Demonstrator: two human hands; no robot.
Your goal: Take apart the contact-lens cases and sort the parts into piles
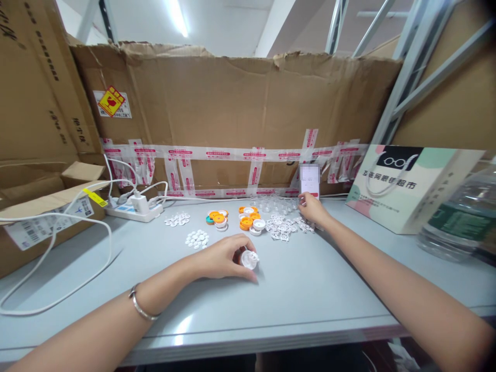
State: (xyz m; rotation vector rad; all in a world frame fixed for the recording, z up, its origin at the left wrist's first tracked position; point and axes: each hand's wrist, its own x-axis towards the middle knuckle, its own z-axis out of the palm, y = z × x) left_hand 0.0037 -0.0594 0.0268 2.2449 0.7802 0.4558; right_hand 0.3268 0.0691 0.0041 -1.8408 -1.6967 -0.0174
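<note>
My left hand (227, 258) curls around a small round plastic part (249, 260) just above or on the table. Its white open face is turned towards me, with a small white piece sitting in it. My right hand (313, 209) reaches to the back, its fingers bent at the clear plastic cups (275, 203). What its fingertips pinch, if anything, is hidden. Beside it lie white openwork pieces (281, 227). Orange and white round cases (250, 219) form one pile, and another pile of cases (218, 219) includes a teal one.
White discs (197, 239) and small white parts (177, 219) lie to the left. A phone (310, 181) leans on the large cardboard box (232, 103). A power strip (135, 209) with looping cables is at left. A paper bag (403, 188) and a large bottle (457, 217) stand at right.
</note>
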